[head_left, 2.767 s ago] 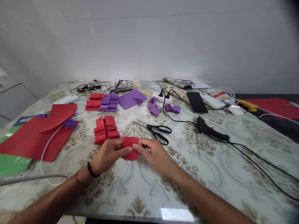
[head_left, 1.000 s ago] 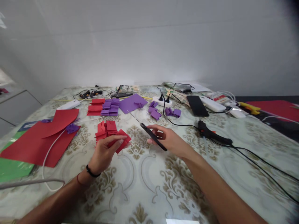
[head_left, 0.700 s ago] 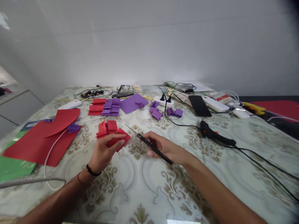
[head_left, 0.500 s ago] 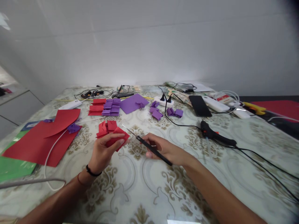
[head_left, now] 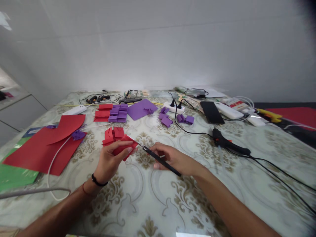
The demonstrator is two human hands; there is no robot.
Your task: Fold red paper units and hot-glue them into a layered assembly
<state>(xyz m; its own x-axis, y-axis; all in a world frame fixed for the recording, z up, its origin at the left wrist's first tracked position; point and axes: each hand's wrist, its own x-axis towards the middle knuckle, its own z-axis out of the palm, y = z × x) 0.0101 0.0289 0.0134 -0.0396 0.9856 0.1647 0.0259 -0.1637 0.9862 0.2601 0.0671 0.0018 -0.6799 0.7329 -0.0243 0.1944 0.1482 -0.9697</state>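
My left hand pinches a folded red paper piece between thumb and fingers, a little above the table. In my right hand is a pair of black-handled scissors, seen nearly edge-on. Their thin metal blades meet the upper right edge of the red paper; exactly how the paper lies between them is too small to tell. Just behind my left hand lie more folded red pieces, partly covered by it.
Rows of red and purple folded pieces lie farther back, beside a purple sheet. Red sheets lie left. A glue gun with its cord, a phone and a power strip occupy the right and back.
The scissors have moved slightly left, and their blades now overlap the edge of the red paper. My left hand keeps nearly the same place.
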